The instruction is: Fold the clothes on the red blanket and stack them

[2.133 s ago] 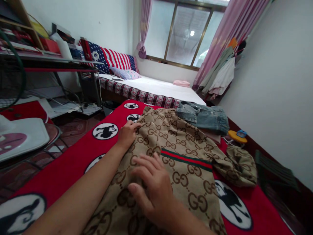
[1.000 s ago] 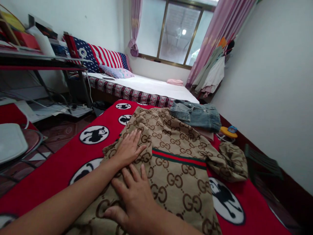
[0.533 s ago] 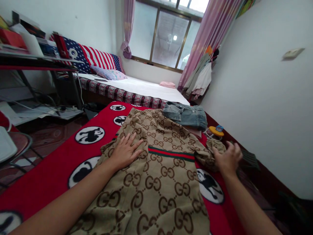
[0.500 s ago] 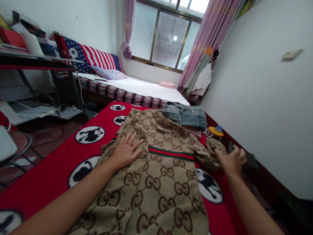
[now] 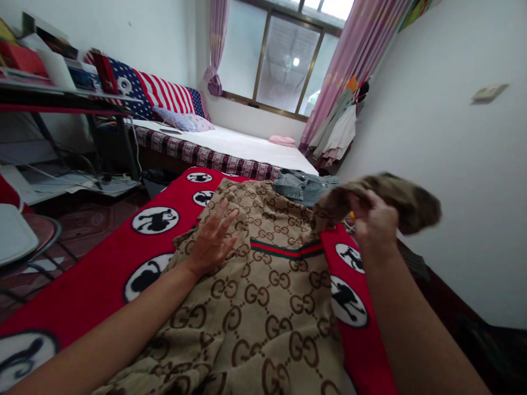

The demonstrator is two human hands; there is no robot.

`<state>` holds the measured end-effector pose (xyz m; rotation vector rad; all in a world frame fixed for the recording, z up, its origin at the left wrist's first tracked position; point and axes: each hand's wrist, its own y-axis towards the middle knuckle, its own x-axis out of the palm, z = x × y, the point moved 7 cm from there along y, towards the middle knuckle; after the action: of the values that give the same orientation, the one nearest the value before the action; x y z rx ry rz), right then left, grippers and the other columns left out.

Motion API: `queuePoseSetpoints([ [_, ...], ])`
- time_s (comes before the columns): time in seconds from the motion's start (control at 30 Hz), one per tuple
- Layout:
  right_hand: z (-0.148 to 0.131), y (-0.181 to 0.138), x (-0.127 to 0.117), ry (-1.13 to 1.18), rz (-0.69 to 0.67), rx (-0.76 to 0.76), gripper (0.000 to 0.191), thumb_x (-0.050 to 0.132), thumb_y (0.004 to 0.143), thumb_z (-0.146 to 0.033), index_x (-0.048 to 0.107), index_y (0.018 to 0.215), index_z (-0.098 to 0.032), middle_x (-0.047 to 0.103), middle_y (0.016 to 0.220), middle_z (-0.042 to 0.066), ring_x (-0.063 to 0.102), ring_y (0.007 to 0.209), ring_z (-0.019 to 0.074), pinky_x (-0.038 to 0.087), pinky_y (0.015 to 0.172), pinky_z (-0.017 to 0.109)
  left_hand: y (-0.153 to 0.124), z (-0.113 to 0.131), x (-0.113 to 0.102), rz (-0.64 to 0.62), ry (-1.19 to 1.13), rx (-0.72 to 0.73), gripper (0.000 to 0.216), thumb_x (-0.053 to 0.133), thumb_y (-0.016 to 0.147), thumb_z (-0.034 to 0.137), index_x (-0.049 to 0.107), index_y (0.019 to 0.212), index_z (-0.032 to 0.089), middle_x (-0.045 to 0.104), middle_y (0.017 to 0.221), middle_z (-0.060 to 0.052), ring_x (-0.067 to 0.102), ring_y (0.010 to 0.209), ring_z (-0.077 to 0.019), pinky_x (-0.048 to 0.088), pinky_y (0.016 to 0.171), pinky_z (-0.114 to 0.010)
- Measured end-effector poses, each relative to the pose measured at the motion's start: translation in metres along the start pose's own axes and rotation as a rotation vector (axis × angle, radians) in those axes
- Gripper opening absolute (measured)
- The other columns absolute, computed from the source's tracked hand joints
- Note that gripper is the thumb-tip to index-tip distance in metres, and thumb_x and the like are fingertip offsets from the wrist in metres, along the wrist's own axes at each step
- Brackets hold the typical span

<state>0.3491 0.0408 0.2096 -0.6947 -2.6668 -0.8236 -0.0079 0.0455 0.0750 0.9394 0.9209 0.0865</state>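
Your right hand (image 5: 373,222) has closed on the sleeve (image 5: 391,197) and lifted it off the blanket's (image 5: 99,274) right edge, where it lay crumpled a moment ago; it now hangs in the air, blurred, swinging in over the shirt (image 5: 263,285). Your left hand (image 5: 212,241) is open, fingers spread, its heel on the shirt's left side while the fingertips have come up. The shirt lies flat along the blanket's middle. Its brown weave repeats interlocking "GG" letters, crossed by a green-red-green band
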Motion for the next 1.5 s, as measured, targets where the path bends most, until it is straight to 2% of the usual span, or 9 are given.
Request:
queuePoseSetpoints([
  [0.1,0.01,-0.073,0.105,-0.171,-0.704,0.163,0.042,0.071,0.077,-0.028,0.062,0.117,-0.019,0.066,0.12,0.005,0.063,0.11,0.0173,0.056,0.089,0.038,-0.004,0.004,-0.014,0.101,0.06,0.071,0.075,0.053,0.089,0.026,0.014,0.153,0.026,-0.004,0.163,-0.01,0.007,0.149,-0.0336,0.02,0.117,-0.052],
  [0.2,0.021,-0.138,0.121,-0.389,-0.958,0.183,0.041,0.071,0.079,-0.033,0.066,0.117,-0.02,0.065,0.124,0.008,0.061,0.116,0.0212,0.054,0.093,0.039,-0.005,0.006,-0.015,0.129,0.134,0.128,0.083,0.06,0.085,0.023,0.013,0.153,0.029,-0.006,0.163,-0.009,0.007,0.148,-0.0355,0.019,0.117,-0.056],
  [0.43,0.043,-0.146,-0.012,-1.011,-0.587,-0.095,0.04,0.062,0.08,-0.041,0.067,0.114,-0.021,0.062,0.128,0.012,0.053,0.124,0.0294,0.037,0.109,0.05,0.002,0.002,0.005,0.013,0.182,0.073,0.084,0.063,0.079,0.019,0.023,0.152,0.027,0.0,0.163,-0.01,0.005,0.149,-0.0339,0.018,0.118,-0.054],
  [0.6,0.066,-0.172,-0.086,-1.135,-0.505,0.239,0.065,0.057,0.079,-0.055,0.054,0.132,-0.016,0.063,0.123,0.015,0.065,0.102,0.0293,0.055,0.085,0.043,0.001,0.001,0.013,-0.043,0.136,0.093,0.08,0.056,0.082,0.013,0.022,0.153,0.024,-0.003,0.163,-0.009,0.008,0.149,-0.0307,0.026,0.117,-0.047],
  [0.87,0.055,-0.223,-0.101,-1.078,-0.568,0.412,0.073,0.061,0.079,-0.055,0.046,0.142,-0.022,0.053,0.142,0.01,0.049,0.13,0.0275,0.043,0.107,0.04,0.047,0.002,0.042,-0.293,0.308,0.079,0.078,0.06,0.081,0.015,0.028,0.151,0.029,0.025,0.157,-0.011,0.039,0.135,-0.0287,0.046,0.1,-0.037],
  [1.0,0.054,-0.236,-0.102,-1.056,-0.592,0.498,0.076,0.064,0.074,-0.053,0.049,0.141,-0.02,0.053,0.141,0.011,0.05,0.13,0.0291,0.042,0.108,0.04,0.074,0.002,0.066,-0.468,0.369,0.067,0.055,0.049,0.086,0.013,0.051,0.138,0.031,0.06,0.123,-0.011,0.061,0.107,-0.0258,0.051,0.08,-0.032],
  [1.1,0.05,-0.233,-0.103,-0.988,-0.522,0.509,0.074,0.067,0.071,-0.054,0.056,0.135,-0.018,0.056,0.138,0.013,0.05,0.129,0.0311,0.042,0.108,0.041,0.092,-0.001,0.069,-0.5,0.363,0.05,0.041,0.044,0.089,0.013,0.07,0.116,0.029,0.066,0.102,-0.009,0.066,0.083,-0.0216,0.049,0.071,-0.03],
  [1.3,0.025,-0.218,-0.044,-0.638,-0.441,0.54,0.071,0.07,0.073,-0.051,0.056,0.134,-0.019,0.061,0.131,0.014,0.059,0.118,0.0311,0.052,0.095,0.04,0.147,-0.032,0.023,-0.336,0.346,-0.049,0.038,0.045,0.087,0.013,0.073,0.11,0.024,0.065,0.099,-0.008,0.063,0.087,-0.0208,0.046,0.078,-0.029],
  [1.5,0.057,-0.265,0.068,-0.502,-0.884,0.583,0.076,0.06,0.08,-0.026,0.032,0.151,-0.019,0.068,0.112,0.009,0.065,0.098,0.0213,0.053,0.082,0.03,0.159,-0.089,-0.012,-0.27,0.343,-0.26,0.035,0.051,0.081,0.014,0.074,0.107,0.019,0.064,0.106,-0.01,0.061,0.095,-0.0239,0.046,0.086,-0.031],
])
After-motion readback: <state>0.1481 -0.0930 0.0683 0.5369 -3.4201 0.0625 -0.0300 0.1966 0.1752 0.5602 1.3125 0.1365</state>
